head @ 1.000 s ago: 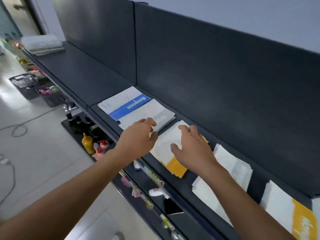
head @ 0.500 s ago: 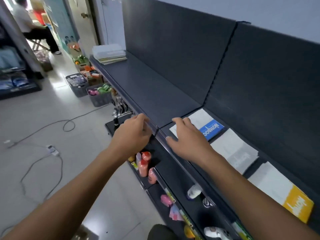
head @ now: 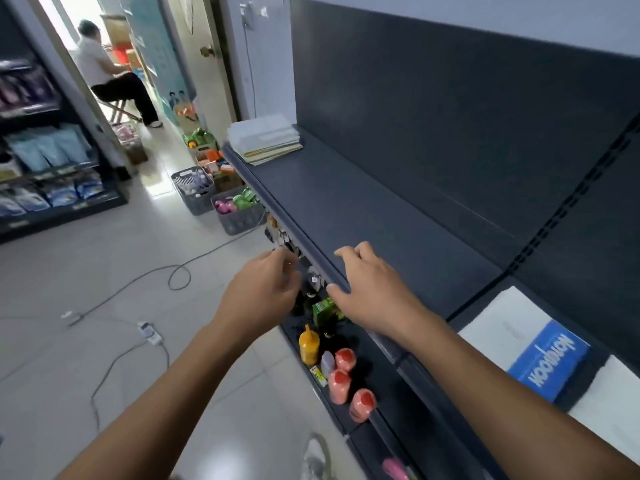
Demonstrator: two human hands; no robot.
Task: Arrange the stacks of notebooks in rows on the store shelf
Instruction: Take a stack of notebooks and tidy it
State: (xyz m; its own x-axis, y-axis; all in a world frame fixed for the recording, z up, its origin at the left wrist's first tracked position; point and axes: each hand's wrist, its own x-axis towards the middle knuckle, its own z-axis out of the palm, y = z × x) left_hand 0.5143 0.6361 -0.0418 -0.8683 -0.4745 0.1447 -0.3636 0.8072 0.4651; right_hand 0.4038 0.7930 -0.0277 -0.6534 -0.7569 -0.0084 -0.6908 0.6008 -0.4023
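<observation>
Notebooks (head: 265, 138) first: one tall stack sits at the far end of the shelf (head: 381, 216), by the back panel and well apart from your hands. Down on your right, in the next bay, a blue notebook (head: 549, 358) lies flat with a white one (head: 613, 407) just beside it. That looks like a row under way. Between row and stack runs a long stretch of dark shelf.

Your left hand (head: 263, 292) hangs out past the front edge, above the bottles (head: 341, 379) on the lower level, fingers loosely curled and holding nothing. Your right hand (head: 367, 289) is at the shelf's front lip, fingers apart and relaxed, also holding nothing. I can't tell whether it touches the lip.

My read is that you're partway through. The right-hand bay has its row started, and the far stack has yet to be fetched and laid out.
</observation>
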